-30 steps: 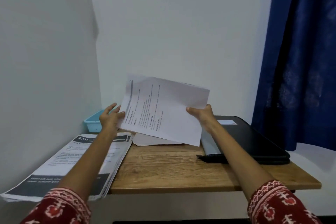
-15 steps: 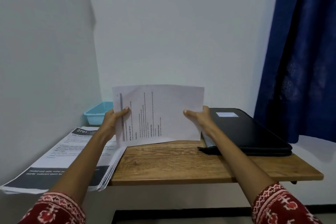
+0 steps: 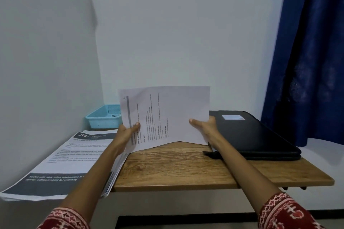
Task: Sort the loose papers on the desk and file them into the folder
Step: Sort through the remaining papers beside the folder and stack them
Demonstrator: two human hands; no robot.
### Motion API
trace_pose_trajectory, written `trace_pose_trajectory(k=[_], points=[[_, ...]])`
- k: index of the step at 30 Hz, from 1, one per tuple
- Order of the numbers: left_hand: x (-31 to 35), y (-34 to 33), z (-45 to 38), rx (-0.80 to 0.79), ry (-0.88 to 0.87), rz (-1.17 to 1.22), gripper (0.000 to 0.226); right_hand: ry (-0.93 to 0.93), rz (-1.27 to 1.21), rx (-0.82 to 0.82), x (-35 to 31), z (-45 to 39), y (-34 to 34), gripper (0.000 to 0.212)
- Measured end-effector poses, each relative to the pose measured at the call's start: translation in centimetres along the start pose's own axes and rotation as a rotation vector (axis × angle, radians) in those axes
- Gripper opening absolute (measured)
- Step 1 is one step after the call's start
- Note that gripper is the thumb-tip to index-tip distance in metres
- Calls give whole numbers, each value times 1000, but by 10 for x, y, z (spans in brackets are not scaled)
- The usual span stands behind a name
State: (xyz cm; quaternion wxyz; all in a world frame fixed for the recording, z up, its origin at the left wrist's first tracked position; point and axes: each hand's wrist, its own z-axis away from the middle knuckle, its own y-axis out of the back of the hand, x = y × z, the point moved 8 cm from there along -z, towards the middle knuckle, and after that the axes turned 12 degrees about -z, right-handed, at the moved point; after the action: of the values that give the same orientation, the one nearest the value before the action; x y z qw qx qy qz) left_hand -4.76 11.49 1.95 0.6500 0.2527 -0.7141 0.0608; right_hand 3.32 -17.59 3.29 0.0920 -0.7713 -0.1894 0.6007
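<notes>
Printed sheets (image 3: 173, 117) upright above wooden desk (image 3: 178, 165), pinched by left hand (image 3: 128, 132) and right hand (image 3: 204, 126) at side edges. Light, floppy (lower edge bowing); best gripped at both sides.

The wooden desk (image 3: 186, 169) bears a paper stack (image 3: 61, 165), blue basket (image 3: 101, 119) and black folder (image 3: 249, 134).

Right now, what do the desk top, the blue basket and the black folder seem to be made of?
Desk top: wood or wood-look laminate, matte, visible grain. Blue basket: moulded plastic, perforated walls. Black folder: probably synthetic leather or fabric, dull sheen, seamed edge with what looks like a zipper pull.
</notes>
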Motion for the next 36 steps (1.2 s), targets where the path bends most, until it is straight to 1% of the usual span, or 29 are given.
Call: trace_pose_trajectory(k=[1,2,3,5,6,8,9,10,11,12,13,14,15,16,18,19,20,21,22,24,25,26,28,29,31,34,35,36], points=[[5,0,0,14,-3,-4,29,26,6,23,-5,-2,-1,31],[10,0,-1,25,-8,13,21,67,29,83,-13,-5,1,31],[14,0,-3,40,7,53,19,111,61,167,-22,-6,4,38],[21,-1,-5,75,55,229,30,153,90,328,-36,-8,11,67],[24,-6,-5,78,84,346,32,127,61,360,-37,-7,8,80],[32,-21,-2,89,107,543,35,-10,-31,298,-25,-7,-12,98],[36,-32,1,86,115,600,36,-95,-93,231,-16,-6,-27,100],[38,-45,5,75,125,631,35,-158,-169,145,-9,-5,-43,97],[38,-59,9,62,136,662,32,-190,-258,67,-5,-3,-58,85],[38,-74,14,16,149,680,30,-182,-337,28,-4,-2,-68,67],[37,-88,19,-43,157,694,32,-151,-387,40,-6,-3,-72,49],[36,-96,24,-88,154,689,38,-121,-402,76,-9,-4,-71,34],[34,-99,26,-104,138,677,40,-99,-390,105,-14,-4,-69,27],[35,-93,28,-88,114,666,38,-83,-368,112,-18,-6,-67,26],[38,-68,22,-50,61,671,25,-81,-290,95,-23,-9,-57,25],[41,-52,17,-47,34,676,21,-85,-254,82,-26,-10,-51,29],[44,-34,11,-59,1,647,23,-82,-223,66,-29,-11,-44,36],[49,-19,7,-87,-33,581,29,-69,-190,31,-36,-10,-39,40],[55,-10,8,-138,-54,476,35,-47,-145,-14,-43,-9,-37,39],[63,-7,12,-264,-60,222,37,-21,-28,-129,-48,-4,-42,24],[64,-7,10,-286,-53,130,36,-28,14,-173,-47,1,-49,19],[66,-9,9,-282,-52,87,34,-33,49,-215,-45,6,-57,21],[74,-7,4,-181,-77,101,28,-19,120,-271,-36,9,-70,35],[78,-4,2,-116,-92,123,25,5,127,-270,-37,10,-74,34],[84,1,0,-25,-98,149,27,54,126,-223,-43,9,-73,26],[78,-4,5,-10,-131,156,16,93,186,-220,-42,9,-73,26],[67,-7,6,-9,-121,151,17,84,219,-211,-35,12,-71,29],[55,-10,10,-5,-107,148,24,63,244,-199,-25,13,-66,34]])
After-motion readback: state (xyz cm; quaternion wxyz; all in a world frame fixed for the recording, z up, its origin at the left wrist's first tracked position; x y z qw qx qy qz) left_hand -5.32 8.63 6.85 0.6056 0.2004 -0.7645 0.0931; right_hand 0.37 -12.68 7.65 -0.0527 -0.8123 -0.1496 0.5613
